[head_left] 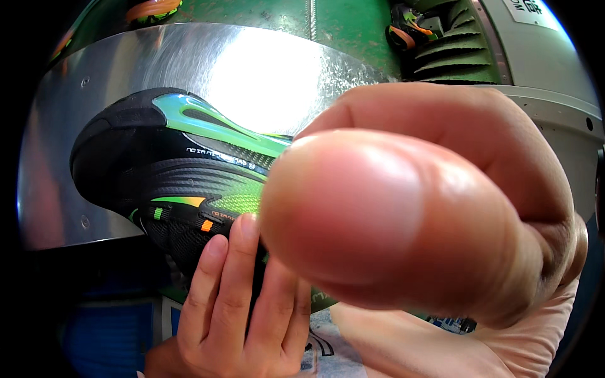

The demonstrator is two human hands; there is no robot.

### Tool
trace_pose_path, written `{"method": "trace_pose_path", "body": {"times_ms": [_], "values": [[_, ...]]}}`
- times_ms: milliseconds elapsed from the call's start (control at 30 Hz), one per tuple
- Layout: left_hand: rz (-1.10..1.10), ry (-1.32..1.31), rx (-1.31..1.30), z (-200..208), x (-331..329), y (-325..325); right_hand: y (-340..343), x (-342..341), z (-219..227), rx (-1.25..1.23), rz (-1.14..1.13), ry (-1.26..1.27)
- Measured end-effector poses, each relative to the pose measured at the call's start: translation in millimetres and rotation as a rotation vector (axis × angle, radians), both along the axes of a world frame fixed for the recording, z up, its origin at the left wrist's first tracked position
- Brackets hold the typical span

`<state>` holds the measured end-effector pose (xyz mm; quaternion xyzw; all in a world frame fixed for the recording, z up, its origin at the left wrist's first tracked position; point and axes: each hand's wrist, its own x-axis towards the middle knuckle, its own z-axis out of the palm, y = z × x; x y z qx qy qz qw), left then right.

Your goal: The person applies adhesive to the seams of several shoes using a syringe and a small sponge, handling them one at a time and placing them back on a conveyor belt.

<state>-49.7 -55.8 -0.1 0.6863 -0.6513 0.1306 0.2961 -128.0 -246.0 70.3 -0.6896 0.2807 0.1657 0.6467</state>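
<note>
A black sports shoe [183, 167] with green and orange accents lies on its side over a shiny metal plate, its toe to the left and its green-blue sole edge facing away. From the near side my left hand [246, 309] holds it, fingertips pressed on the upper by the lacing; the thumb does not show. Very close to the camera is my right hand [409, 214], large and blurred, its thumb in front of a curled forefinger. Whatever those fingers may hold is hidden. This hand covers the shoe's heel end.
The metal plate [69, 189] has a rounded far edge and screws at its left. Beyond it runs a green surface [353, 38], with another shoe [154, 11] at the far left. At the far right a similar shoe [409, 28] sits by dark green strip flaps [457, 50], beside a pale machine panel [548, 50].
</note>
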Motion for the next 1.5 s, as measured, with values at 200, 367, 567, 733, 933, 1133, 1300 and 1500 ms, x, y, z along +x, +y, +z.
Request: {"method": "trace_pose_path", "body": {"times_ms": [200, 367, 567, 733, 933, 1133, 1300, 1500], "values": [[0.070, 0.152, -0.108, -4.0, -11.2, -15.5, 11.7, -8.7, 19.5, -0.196, -0.023, 0.045], [0.057, 0.001, 0.169, 22.8, -3.2, -6.8, 17.5, -15.2, 27.8, -0.291, -0.021, -0.005], [0.002, 0.056, 0.316, 26.0, -7.9, -17.5, -19.2, -60.9, 10.1, 0.107, -0.183, -0.149], [-0.014, -0.045, 0.407, 28.7, -5.4, -14.0, -29.4, -99.2, -32.3, 0.366, -0.206, -0.375], [0.009, -0.042, 0.454, 37.2, -2.0, -34.9, -27.1, -131.3, -71.0, 0.526, -0.348, -0.538], [-0.047, -0.084, 0.436, 42.0, 12.9, -70.1, -24.2, -138.7, -96.0, 0.582, -0.421, -0.686], [-0.365, -0.229, 0.555, 54.5, 47.3, -116.1, -13.0, -136.6, -106.2, 0.733, -0.605, -0.741], [-0.121, 0.063, 0.773, 71.7, 30.0, -150.2, -20.4, -132.4, -111.8, 0.649, -0.617, -0.855]]}}
